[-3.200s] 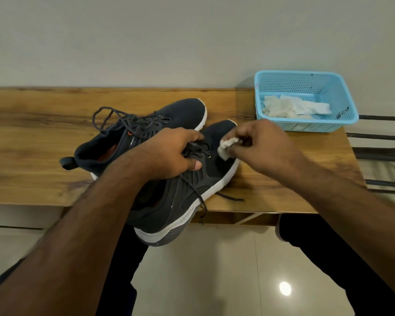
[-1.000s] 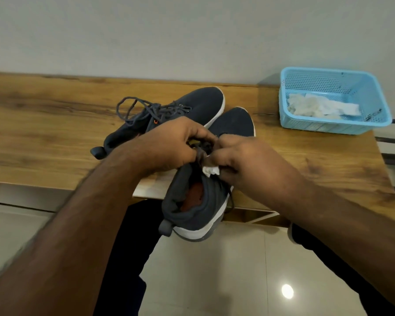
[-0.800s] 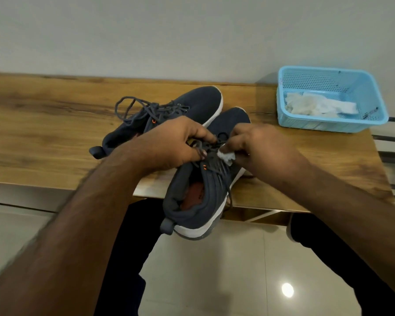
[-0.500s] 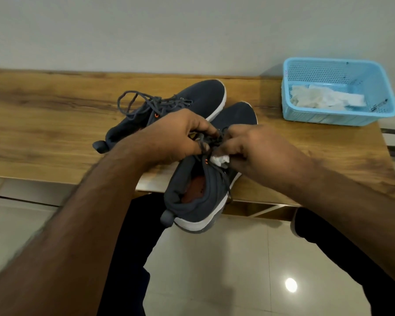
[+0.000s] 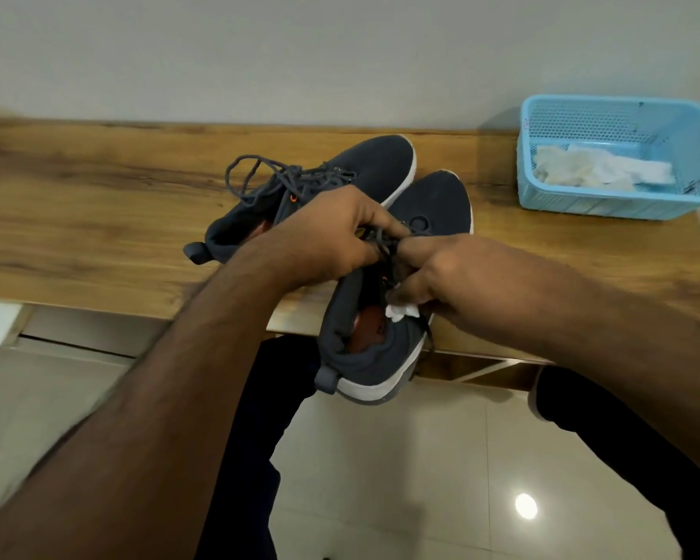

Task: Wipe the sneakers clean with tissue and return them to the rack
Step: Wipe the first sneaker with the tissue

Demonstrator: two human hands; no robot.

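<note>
Two dark grey sneakers with white soles lie on the wooden table. The near sneaker hangs its heel over the table's front edge; its orange insole shows. My left hand grips this sneaker at the laces and tongue. My right hand pinches a small white tissue wad against the lace area by the shoe's opening. The far sneaker lies behind, laces loose, partly hidden by my left hand.
A light blue plastic basket with crumpled white tissues stands at the table's back right corner. A white wall runs behind the table. Below the front edge are my dark-trousered legs and a glossy tiled floor.
My right hand has rubbed the tissue back and forth over the lace area and now sits lower, by the shoe's opening. The near sneaker was turned heel toward me since 3.2 s ago.
</note>
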